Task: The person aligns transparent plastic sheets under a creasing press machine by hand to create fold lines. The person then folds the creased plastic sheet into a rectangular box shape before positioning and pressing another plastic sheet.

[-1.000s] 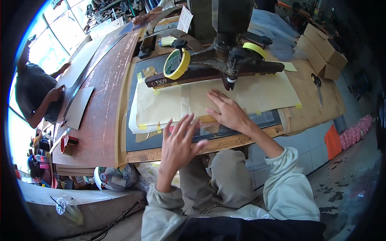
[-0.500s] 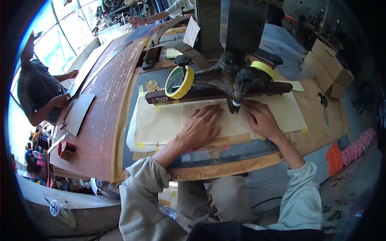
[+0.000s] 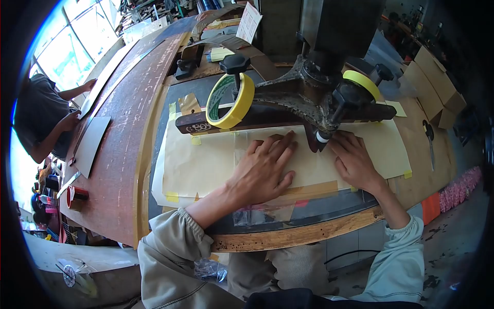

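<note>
Left hand (image 3: 260, 172) is lying palm-down on the cream sheet (image 3: 200, 170), fingers loosely spread, thumb out, gripping nothing I can see. Right hand (image 3: 356, 164) is resting flatter and narrower on the same sheet, fingers close together, tips near the bar; not seeing a grip there either.

Status: sheet is already sitting on the dark mat (image 3: 224, 225), its far edge running along or under the dark bar (image 3: 278, 115); can't tell which. Yellow tape tab (image 3: 171, 196) is marking its near left corner, another the near right. No cut or mark is showing on it, so I'm reading this as placing or smoothing. What's left isn't showing.

Materials: sheet is looking thin, smooth, papery, long and rectangular. Brown tape (image 3: 314, 189) is running along its near edge, glossy. Bar is straight, hard-edged; metal bracket (image 3: 288, 85) above is looking rough and cast, with a yellow tape roll (image 3: 242, 105) hanging at its left knob. Worn wood edging (image 3: 303, 233) is fronting the worktop. Further right, scissors (image 3: 429, 139) are lying on brown paper, and a cardboard box (image 3: 432, 85) is standing beyond.
</note>
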